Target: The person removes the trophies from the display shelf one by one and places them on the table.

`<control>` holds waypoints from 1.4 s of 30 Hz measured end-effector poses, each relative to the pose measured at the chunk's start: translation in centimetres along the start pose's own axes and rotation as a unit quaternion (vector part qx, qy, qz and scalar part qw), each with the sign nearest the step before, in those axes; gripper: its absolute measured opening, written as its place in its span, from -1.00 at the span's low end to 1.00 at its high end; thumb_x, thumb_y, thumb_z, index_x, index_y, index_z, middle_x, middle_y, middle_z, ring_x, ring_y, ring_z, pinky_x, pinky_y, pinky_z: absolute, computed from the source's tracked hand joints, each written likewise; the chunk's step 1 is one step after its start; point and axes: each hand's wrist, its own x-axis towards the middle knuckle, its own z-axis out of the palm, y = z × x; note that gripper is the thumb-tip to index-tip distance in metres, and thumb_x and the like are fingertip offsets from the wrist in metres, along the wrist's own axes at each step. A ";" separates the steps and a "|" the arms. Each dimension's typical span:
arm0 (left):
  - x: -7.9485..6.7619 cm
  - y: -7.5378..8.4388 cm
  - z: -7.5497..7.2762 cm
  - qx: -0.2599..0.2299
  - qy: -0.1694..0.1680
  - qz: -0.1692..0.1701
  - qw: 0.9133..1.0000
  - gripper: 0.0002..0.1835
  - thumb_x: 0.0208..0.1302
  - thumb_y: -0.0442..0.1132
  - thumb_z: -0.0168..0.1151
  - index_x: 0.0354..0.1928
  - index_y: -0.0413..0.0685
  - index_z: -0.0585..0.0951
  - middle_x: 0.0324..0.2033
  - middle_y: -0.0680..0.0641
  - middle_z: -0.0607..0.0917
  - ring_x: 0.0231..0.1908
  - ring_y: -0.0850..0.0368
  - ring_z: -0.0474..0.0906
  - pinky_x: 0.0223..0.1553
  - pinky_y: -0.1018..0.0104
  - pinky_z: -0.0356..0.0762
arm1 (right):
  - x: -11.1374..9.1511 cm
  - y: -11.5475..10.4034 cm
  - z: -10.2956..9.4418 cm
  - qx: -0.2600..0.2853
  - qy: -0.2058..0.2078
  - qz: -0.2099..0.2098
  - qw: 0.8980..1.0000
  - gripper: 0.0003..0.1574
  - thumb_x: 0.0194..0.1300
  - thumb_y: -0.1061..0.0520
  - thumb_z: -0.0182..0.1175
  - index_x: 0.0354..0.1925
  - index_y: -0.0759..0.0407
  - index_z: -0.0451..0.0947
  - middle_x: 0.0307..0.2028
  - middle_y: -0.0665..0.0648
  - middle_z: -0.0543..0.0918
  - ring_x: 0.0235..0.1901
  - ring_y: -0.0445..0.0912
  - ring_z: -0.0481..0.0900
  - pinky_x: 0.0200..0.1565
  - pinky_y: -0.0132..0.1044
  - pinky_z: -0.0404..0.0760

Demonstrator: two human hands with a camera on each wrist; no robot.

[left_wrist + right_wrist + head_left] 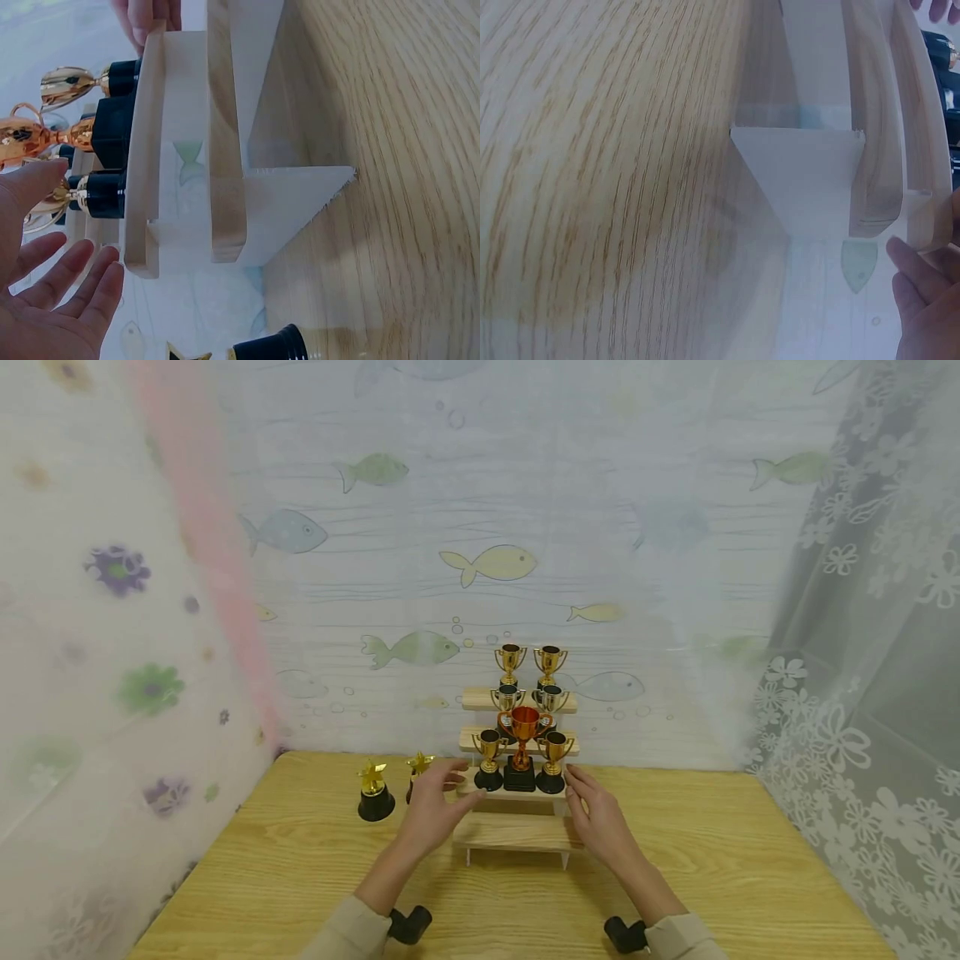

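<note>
A stepped wooden display stand (517, 833) carries small trophy cups on its upper tiers. On the second step from the bottom, a copper-coloured trophy (525, 727) on a square black base stands between a left gold trophy (489, 745) and a right gold trophy (555, 747). My left hand (437, 802) is beside the left gold trophy, fingers spread and relaxed, with nothing in its grasp. At the other end of that step, my right hand (600, 814) has its fingertips right at the board's end, close to the right gold trophy. Nothing is gripped there.
Two silver trophies, including the left one (507, 697), occupy the step behind, with gold cups (551, 658) on top. Two star trophies (375, 793) with black bases stand left of the stand on the wooden table (697, 860). A fish-print curtain (495, 485) hangs behind.
</note>
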 end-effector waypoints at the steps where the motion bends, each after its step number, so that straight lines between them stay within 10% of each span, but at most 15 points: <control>1: 0.1 0.0 0.1 -0.001 -0.002 0.000 1.000 -0.47 0.27 -0.20 0.48 0.25 -0.18 0.58 0.15 -0.23 0.62 0.05 -0.18 0.62 0.11 -0.08 0.61 | 0.0 0.0 0.0 0.000 0.001 -0.001 1.000 -0.53 0.58 0.26 0.02 0.31 0.50 0.45 0.37 0.43 0.43 0.33 0.35 0.42 0.21 0.23 0.50; 42: 2.7 -0.9 2.9 0.099 0.016 -0.006 0.995 -0.58 0.29 -0.11 0.47 0.10 -0.17 0.68 -0.03 -0.14 0.73 -0.18 0.00 0.63 -0.17 0.10 0.62 | 0.0 0.0 0.1 -0.006 -0.001 0.010 1.000 -0.52 0.60 0.23 0.01 0.32 0.49 0.45 0.38 0.40 0.43 0.35 0.33 0.40 0.24 0.22 0.48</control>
